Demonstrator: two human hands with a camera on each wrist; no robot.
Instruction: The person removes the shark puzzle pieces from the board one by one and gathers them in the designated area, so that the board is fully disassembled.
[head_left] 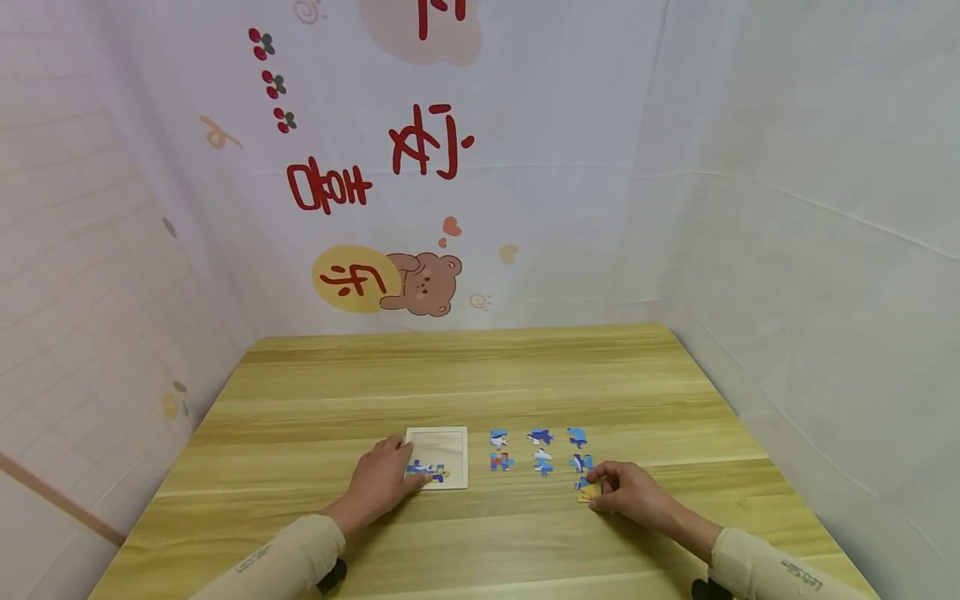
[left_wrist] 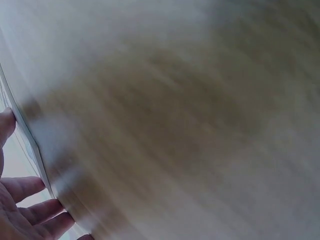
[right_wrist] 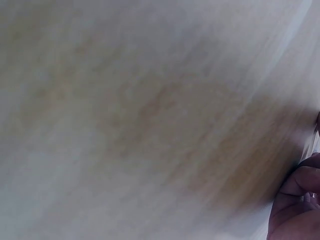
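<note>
A white puzzle tray [head_left: 438, 454] lies on the wooden table [head_left: 480, 375]. My left hand [head_left: 386, 477] rests flat on its near left corner, fingers straight, beside a blue piece [head_left: 427, 472] set in the tray. Right of the tray, several loose blue puzzle pieces [head_left: 540, 450] lie in rows. My right hand [head_left: 626, 490] pinches a yellow and blue piece [head_left: 587, 492] at the near right end of those rows. The left wrist view shows my fingers [left_wrist: 30, 210] against the tray edge [left_wrist: 30, 145]. In the right wrist view, only curled fingers [right_wrist: 300, 205] and blurred table show.
Patterned white sheets hang behind the table and on both sides, with a bear drawing [head_left: 423, 285] at the back. The table's far half [head_left: 465, 367] carries nothing. Both sleeves [head_left: 285, 558] reach in from the near edge.
</note>
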